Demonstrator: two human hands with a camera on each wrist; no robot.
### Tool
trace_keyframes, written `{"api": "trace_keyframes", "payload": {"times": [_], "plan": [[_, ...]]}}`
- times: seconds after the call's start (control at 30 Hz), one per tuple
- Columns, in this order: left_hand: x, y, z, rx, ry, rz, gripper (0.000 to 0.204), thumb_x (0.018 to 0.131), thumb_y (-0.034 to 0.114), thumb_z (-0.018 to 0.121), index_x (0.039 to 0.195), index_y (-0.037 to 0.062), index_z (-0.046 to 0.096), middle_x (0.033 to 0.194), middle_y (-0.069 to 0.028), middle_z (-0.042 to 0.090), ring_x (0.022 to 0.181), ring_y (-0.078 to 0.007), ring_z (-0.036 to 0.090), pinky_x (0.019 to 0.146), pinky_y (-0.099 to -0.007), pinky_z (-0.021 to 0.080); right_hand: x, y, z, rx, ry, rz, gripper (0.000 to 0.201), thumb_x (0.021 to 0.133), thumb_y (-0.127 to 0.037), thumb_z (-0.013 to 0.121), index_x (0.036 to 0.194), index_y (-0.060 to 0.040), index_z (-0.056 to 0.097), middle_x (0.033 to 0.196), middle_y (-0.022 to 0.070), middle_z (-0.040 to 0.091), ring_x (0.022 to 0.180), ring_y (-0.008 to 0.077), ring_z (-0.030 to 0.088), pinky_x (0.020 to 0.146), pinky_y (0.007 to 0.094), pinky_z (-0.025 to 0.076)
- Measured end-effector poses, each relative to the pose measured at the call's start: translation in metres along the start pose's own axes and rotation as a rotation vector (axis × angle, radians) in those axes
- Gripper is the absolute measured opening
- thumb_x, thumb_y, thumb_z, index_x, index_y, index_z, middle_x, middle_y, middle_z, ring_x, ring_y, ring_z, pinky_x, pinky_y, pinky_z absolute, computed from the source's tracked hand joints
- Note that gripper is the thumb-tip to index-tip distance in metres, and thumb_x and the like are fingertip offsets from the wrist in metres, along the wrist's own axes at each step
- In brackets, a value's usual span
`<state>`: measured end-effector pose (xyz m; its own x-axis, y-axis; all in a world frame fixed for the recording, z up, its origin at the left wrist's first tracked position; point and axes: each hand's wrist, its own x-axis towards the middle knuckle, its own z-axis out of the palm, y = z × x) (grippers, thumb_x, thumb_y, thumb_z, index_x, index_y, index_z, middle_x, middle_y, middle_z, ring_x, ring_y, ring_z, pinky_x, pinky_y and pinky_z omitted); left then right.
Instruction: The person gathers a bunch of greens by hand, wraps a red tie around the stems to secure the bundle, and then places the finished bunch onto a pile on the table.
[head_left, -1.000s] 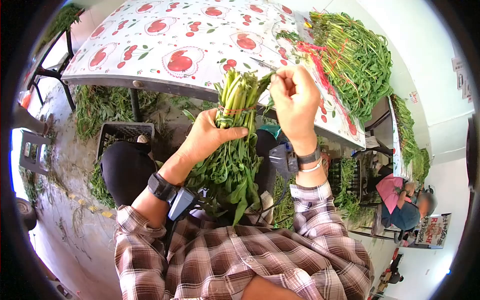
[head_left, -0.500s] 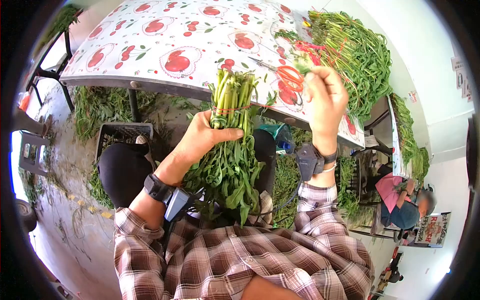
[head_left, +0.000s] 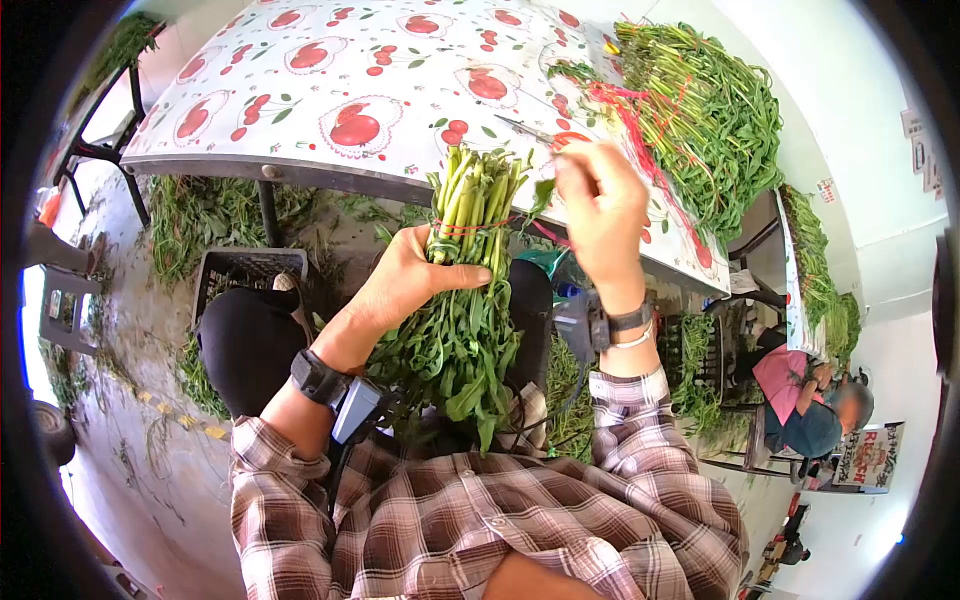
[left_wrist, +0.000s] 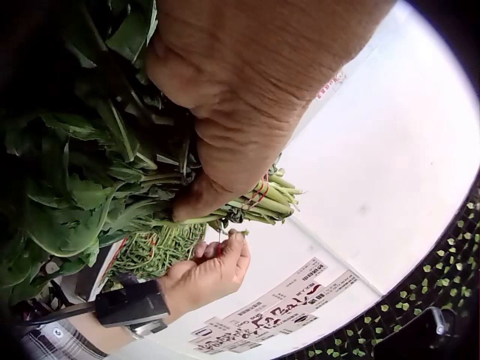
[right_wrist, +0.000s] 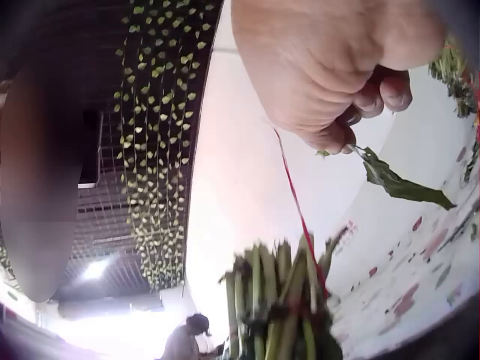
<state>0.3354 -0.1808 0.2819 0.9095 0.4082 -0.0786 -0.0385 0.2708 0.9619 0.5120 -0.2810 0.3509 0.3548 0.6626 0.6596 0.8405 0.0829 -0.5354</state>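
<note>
My left hand [head_left: 395, 275] grips a bundle of leafy green stems [head_left: 465, 210], cut ends up and leaves hanging below. A thin red tie [head_left: 470, 228] circles the stems just above my thumb. To the right of the bundle, my right hand [head_left: 605, 210] pinches a small green leaf [right_wrist: 397, 184] between thumb and finger; the leaf points down toward the table. In the right wrist view a red strand [right_wrist: 296, 199] stretches from the tied stems up toward that hand. Orange-handled scissors [head_left: 525, 128] lie on the table, their handles partly hidden behind my right hand.
A table [head_left: 290, 110] with a fruit-patterned cover stands ahead. A large heap of greens [head_left: 710, 130] and pink-red strands [head_left: 635, 125] lie at its right. Below are a black crate [head_left: 215, 270] and scattered greens [head_left: 200, 215]. Another person [head_left: 800, 395] sits at the far right.
My right hand moved right, away from the stem ends and over past the scissors, then came back left toward the bundle. My left hand keeps its grip on the bundle almost in place.
</note>
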Motion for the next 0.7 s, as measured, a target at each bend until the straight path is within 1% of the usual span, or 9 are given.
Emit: {"api": "trace_keyframes", "payload": {"times": [0.03, 0.1, 0.17, 0.2, 0.27, 0.37, 0.43, 0.53, 0.7], "plan": [[0.0, -0.001, -0.001, -0.003, 0.001, 0.004, 0.037, 0.074, 0.006, 0.075, 0.109, 0.0015, 0.064, 0.095, 0.0003, 0.067, 0.084, -0.0057, 0.058, 0.08, -0.0238, 0.046, 0.002, 0.005, -0.003, -0.019, 0.108, 0.006, 0.004, 0.081, -0.001, 0.062, 0.085, 0.0004, 0.061, 0.069, 0.0056, 0.055, 0.058, 0.0127, 0.05, 0.054, 0.0267, 0.04], [0.0, -0.003, -0.003, 0.034, 0.011, -0.009, 0.037, 0.074, 0.005, 0.075, 0.109, 0.0015, 0.064, 0.095, 0.0, 0.067, 0.084, -0.0058, 0.058, 0.08, -0.0239, 0.046, 0.007, 0.01, -0.016, 0.139, 0.111, 0.218, 0.006, 0.085, -0.005, 0.063, 0.087, 0.0008, 0.062, 0.067, 0.0009, 0.051, 0.061, 0.0068, 0.047, 0.053, 0.023, 0.038], [-0.001, -0.003, -0.004, 0.077, 0.012, -0.028, 0.036, 0.074, 0.005, 0.074, 0.109, 0.0016, 0.064, 0.095, -0.0003, 0.067, 0.084, -0.0059, 0.059, 0.081, -0.0239, 0.046, 0.007, 0.01, -0.023, 0.131, -0.103, 0.098, 0.007, 0.082, -0.005, 0.066, 0.087, -0.0006, 0.064, 0.069, 0.0002, 0.05, 0.061, 0.0062, 0.046, 0.053, 0.0217, 0.038], [-0.002, -0.003, -0.003, 0.054, 0.022, -0.017, 0.036, 0.074, 0.006, 0.074, 0.108, 0.0017, 0.065, 0.094, -0.0003, 0.067, 0.084, -0.0058, 0.058, 0.08, -0.024, 0.047, 0.006, 0.005, -0.022, 0.129, -0.102, 0.101, 0.007, 0.082, -0.005, 0.066, 0.087, -0.0006, 0.064, 0.069, 0.0002, 0.05, 0.061, 0.0062, 0.046, 0.053, 0.0217, 0.038], [-0.001, -0.001, -0.001, 0.03, 0.031, -0.005, 0.036, 0.074, 0.006, 0.074, 0.108, 0.0018, 0.065, 0.094, -0.0004, 0.067, 0.083, -0.0057, 0.058, 0.079, -0.0242, 0.047, 0.002, -0.012, -0.014, 0.136, -0.226, 0.054, 0.011, 0.078, -0.007, 0.07, 0.086, -0.0015, 0.065, 0.071, 0.0005, 0.051, 0.062, 0.0075, 0.046, 0.053, 0.0218, 0.039], [-0.002, -0.002, -0.001, 0.041, 0.062, -0.007, 0.034, 0.073, 0.007, 0.075, 0.106, 0.0016, 0.065, 0.092, 0.0001, 0.067, 0.081, -0.0053, 0.058, 0.077, -0.0245, 0.047, 0.001, -0.034, -0.004, 0.054, -0.299, -0.002, 0.03, 0.07, -0.01, 0.075, 0.097, -0.0036, 0.063, 0.082, 0.0043, 0.054, 0.069, 0.0138, 0.052, 0.058, 0.0256, 0.044], [-0.002, -0.002, -0.001, 0.075, 0.058, -0.024, 0.033, 0.072, 0.009, 0.076, 0.103, 0.0016, 0.065, 0.09, 0.0004, 0.066, 0.08, -0.0049, 0.057, 0.076, -0.0249, 0.047, -0.003, -0.034, 0.005, -0.079, -0.293, -0.074, 0.037, 0.067, -0.01, 0.075, 0.101, -0.0044, 0.06, 0.091, 0.0098, 0.057, 0.078, 0.0234, 0.061, 0.064, 0.0331, 0.05], [-0.002, -0.005, -0.002, 0.157, 0.071, -0.015, 0.032, 0.072, 0.011, 0.075, 0.101, 0.0006, 0.065, 0.087, -0.0003, 0.066, 0.077, -0.0049, 0.057, 0.074, -0.0248, 0.048, -0.005, -0.031, 0.011, -0.045, -0.282, -0.066, 0.031, 0.068, -0.007, 0.073, 0.097, -0.0039, 0.06, 0.087, 0.009, 0.057, 0.072, 0.0237, 0.06, 0.062, 0.0328, 0.049], [-0.003, -0.004, -0.001, 0.203, 0.081, 0.02, 0.035, 0.072, 0.012, 0.075, 0.102, -0.001, 0.064, 0.085, -0.0012, 0.067, 0.075, -0.005, 0.057, 0.072, -0.025, 0.048, -0.007, -0.021, 0.015, -0.094, -0.205, -0.173, 0.015, 0.072, -0.001, 0.065, 0.086, -0.0024, 0.06, 0.078, 0.009, 0.054, 0.065, 0.0227, 0.058, 0.058, 0.0322, 0.047]]}}
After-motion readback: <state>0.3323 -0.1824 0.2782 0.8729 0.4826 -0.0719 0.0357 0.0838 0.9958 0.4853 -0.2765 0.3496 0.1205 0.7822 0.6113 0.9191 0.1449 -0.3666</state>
